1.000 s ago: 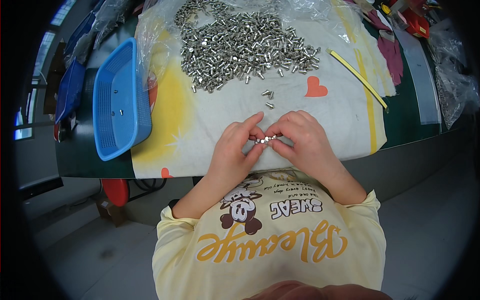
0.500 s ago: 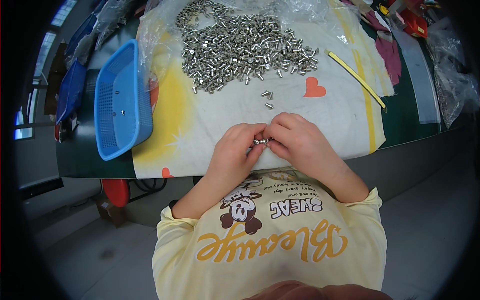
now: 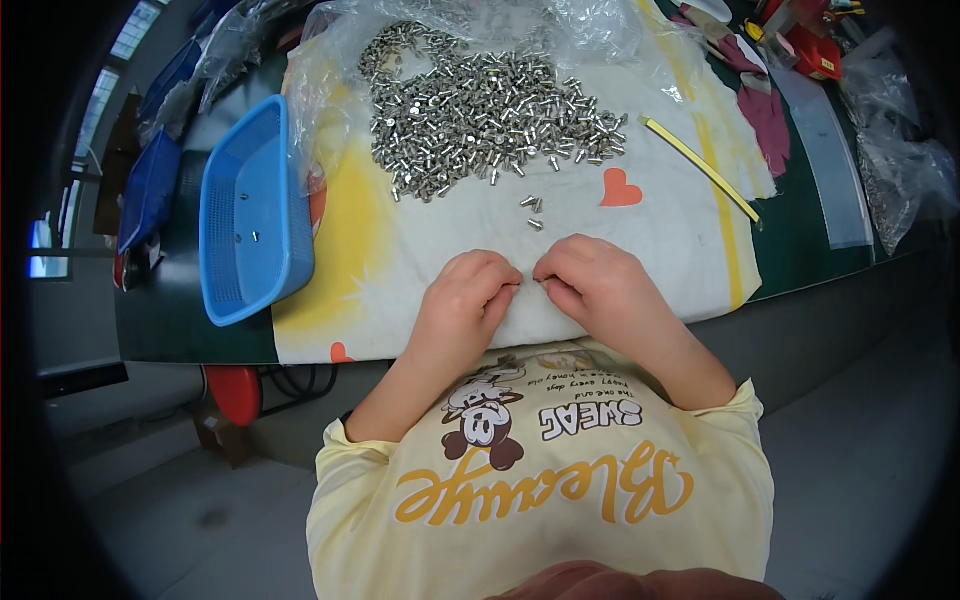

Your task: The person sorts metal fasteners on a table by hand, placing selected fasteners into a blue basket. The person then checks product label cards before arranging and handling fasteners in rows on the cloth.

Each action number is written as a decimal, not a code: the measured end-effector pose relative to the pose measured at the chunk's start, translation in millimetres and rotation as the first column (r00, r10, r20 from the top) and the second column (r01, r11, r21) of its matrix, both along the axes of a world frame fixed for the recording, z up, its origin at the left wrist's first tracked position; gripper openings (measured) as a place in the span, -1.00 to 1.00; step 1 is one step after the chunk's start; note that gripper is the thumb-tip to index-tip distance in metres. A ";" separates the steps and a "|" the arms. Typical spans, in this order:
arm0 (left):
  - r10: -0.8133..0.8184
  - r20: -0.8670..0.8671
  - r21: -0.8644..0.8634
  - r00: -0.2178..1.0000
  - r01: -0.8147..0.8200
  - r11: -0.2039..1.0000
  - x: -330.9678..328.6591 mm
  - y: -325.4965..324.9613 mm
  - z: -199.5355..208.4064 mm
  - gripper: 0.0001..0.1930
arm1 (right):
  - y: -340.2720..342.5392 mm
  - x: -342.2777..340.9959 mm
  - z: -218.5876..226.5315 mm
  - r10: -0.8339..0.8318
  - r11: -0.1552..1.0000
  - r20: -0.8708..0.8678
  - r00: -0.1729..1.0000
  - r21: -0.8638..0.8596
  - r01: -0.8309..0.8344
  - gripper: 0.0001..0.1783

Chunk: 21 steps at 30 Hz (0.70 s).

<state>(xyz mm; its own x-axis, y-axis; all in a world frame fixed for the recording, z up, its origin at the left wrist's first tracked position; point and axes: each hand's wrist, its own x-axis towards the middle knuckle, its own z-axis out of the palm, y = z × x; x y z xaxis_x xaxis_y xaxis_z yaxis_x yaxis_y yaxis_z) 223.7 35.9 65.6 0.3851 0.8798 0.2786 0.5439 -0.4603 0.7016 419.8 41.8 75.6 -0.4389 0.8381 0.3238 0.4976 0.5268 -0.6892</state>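
Note:
My left hand [image 3: 468, 292] and my right hand [image 3: 594, 282] face each other low over the white cloth [image 3: 440, 230], a small gap between their fingertips. Both are closed in a pinch, and whatever sits inside the fingers is hidden. Just beyond them lie a few loose silvery screws [image 3: 536, 225]. Farther off, a large heap of the same short metal screws [image 3: 490, 110] spreads over the cloth. To the left stands a blue plastic basket [image 3: 300, 240] with a few small metal pieces on its bottom.
Clear plastic film [image 3: 600, 35] covers the far edge of the heap. A yellow strip [image 3: 700, 170] lies slantwise at the right, near a maroon cloth glove [image 3: 764, 130]. Plastic bags [image 3: 885, 130] crowd the far right. A darker blue bin [image 3: 150, 190] sits beyond the basket.
My hands have come apart slightly. The shiny metal parts that showed between the fingertips are now out of sight. The view has shifted a little.

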 end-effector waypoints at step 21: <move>0.590 0.791 -0.426 0.161 0.837 0.343 3.1 6.2 -17.9 -0.82 | 2.0 -4.9 -17.9 -0.312 0.653 -0.776 0.549 -0.594 -0.470 -0.87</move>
